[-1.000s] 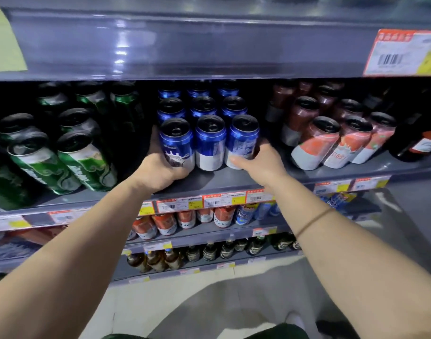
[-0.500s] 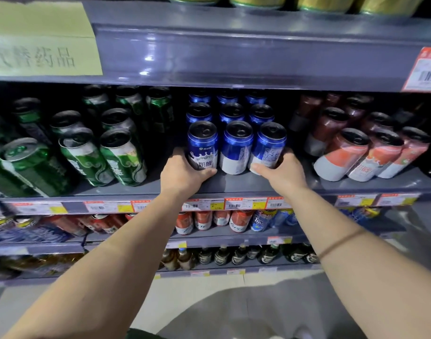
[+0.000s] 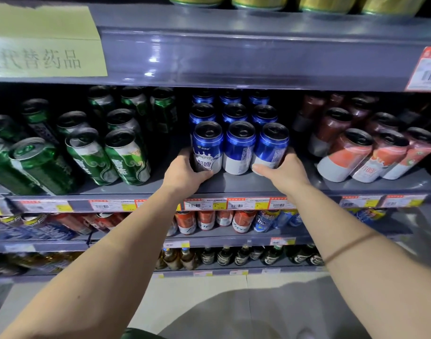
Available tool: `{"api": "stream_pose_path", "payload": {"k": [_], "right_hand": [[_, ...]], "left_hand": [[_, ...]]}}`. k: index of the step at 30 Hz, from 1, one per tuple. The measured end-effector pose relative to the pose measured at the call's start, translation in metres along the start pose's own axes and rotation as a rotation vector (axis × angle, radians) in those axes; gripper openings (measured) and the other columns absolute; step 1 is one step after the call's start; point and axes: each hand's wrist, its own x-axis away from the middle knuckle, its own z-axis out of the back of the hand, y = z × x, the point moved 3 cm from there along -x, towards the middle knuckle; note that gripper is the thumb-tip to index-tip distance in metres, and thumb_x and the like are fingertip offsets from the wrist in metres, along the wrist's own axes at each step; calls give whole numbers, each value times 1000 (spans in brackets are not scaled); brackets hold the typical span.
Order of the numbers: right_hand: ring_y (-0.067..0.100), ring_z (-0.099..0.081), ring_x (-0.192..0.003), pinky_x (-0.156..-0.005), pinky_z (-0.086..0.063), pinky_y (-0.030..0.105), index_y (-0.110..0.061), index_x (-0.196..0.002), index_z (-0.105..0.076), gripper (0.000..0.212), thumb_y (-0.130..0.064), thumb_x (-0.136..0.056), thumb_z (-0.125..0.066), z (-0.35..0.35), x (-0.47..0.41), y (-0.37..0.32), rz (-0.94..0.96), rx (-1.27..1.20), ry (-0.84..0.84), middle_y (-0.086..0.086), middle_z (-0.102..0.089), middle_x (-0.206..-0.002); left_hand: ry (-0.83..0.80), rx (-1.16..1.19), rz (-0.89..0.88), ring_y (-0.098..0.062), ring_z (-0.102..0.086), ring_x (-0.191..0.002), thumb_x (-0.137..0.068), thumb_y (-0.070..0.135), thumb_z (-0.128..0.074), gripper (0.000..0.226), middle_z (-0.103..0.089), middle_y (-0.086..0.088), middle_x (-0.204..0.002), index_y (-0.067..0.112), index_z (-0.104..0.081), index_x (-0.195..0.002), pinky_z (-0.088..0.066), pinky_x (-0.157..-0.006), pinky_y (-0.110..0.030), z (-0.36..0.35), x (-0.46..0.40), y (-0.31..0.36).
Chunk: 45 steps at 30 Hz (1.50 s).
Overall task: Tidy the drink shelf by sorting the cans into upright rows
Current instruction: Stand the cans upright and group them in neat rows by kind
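Blue and white cans stand upright in three rows on the grey middle shelf (image 3: pixel 234 185). My left hand (image 3: pixel 185 171) curls round the base of the front left blue can (image 3: pixel 207 143). My right hand (image 3: pixel 284 171) wraps the base of the front right blue can (image 3: pixel 270 145), thumb across its front. The front middle blue can (image 3: pixel 239 148) stands between them, touching both. More blue cans (image 3: pixel 234 113) line up behind in the dark.
Green cans (image 3: pixel 126 155) stand in loose rows to the left, red and white cans (image 3: pixel 344 155) to the right. A gap lies on each side of the blue block. Gold cans (image 3: pixel 258 1) sit on the shelf above; lower shelves hold cans and bottles.
The view has shifted so the shelf sits further right and lower. Both hands stay at the bases of the outer front blue cans, holding the three together.
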Motion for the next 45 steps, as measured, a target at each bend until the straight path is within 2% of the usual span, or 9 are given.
{"api": "stream_pose_path", "payload": {"k": [7, 13, 19, 24, 28, 31, 36, 42, 45], "right_hand": [[13, -55, -109, -85, -41, 28, -24, -126, -45, 60, -26, -76, -79, 12, 4, 7, 27, -57, -151, -8, -56, -117], [16, -56, -110, -96, -49, 40, -27, -123, -47, 99, -63, -38, -83, 2, -3, 3, -19, 17, -9, -4, -55, -123], [13, -55, -109, -88, -43, 29, -24, -131, -42, 69, -27, -73, -80, 13, 1, 8, 1, -87, -108, -6, -57, -125], [18, -56, -112, -97, -49, 40, -27, -126, -44, 102, -62, -38, -81, 5, -1, -6, -14, -43, -3, -2, -55, -125], [14, -60, -105, -82, -48, 26, -23, -128, -47, 73, -28, -65, -84, 7, -5, -6, 26, -117, -55, -5, -62, -116], [15, -58, -112, -84, -45, 24, -24, -135, -42, 73, -7, -72, -76, 10, -9, 6, 26, -168, -162, -6, -62, -119], [13, -56, -110, -91, -46, 32, -27, -130, -42, 93, -40, -51, -89, 5, -9, 1, 40, -93, -34, -5, -56, -123], [14, -49, -124, -103, -42, 37, -30, -144, -30, 92, -24, -69, -82, 18, -5, 3, 64, -74, -102, -7, -53, -136], [16, -46, -124, -103, -39, 32, -33, -147, -24, 89, -18, -74, -71, 32, 6, -18, 98, -125, 94, -3, -47, -136]], "left_hand": [[19, -8, -1, -13, -54, -86, -73, 31, -83, 50, -58, 9, -91, 17, -59, -115, -40, -75, -25, 1, 2, 3], [19, -1, -11, -13, -55, -88, -72, 32, -83, 53, -60, 7, -97, 17, -58, -117, -42, -77, -27, -1, 1, 2], [23, 56, -10, -12, -64, -93, -63, 37, -88, 64, -69, 9, -102, 22, -59, -118, -52, -82, -30, 3, 0, 0], [34, 47, -39, -12, -64, -99, -59, 38, -89, 74, -69, 6, -109, 21, -55, -123, -52, -85, -31, 2, 4, 6], [77, 27, -46, -10, -56, -93, -69, 34, -85, 69, -67, 4, -112, 18, -53, -127, -43, -78, -25, 1, 5, 6], [101, 10, -36, -15, -60, -97, -70, 36, -84, 66, -67, 3, -110, 20, -53, -126, -45, -79, -27, 0, 6, 4], [96, 5, -27, -18, -62, -101, -70, 37, -84, 66, -67, 3, -111, 20, -54, -126, -48, -83, -29, 0, 6, 4], [92, 3, -26, -18, -62, -103, -69, 41, -83, 68, -67, 4, -113, 22, -53, -127, -50, -86, -32, 1, 6, 2], [86, 15, -18, -18, -61, -103, -71, 41, -83, 68, -67, 4, -114, 22, -52, -128, -47, -84, -30, 1, 7, 3]]}}
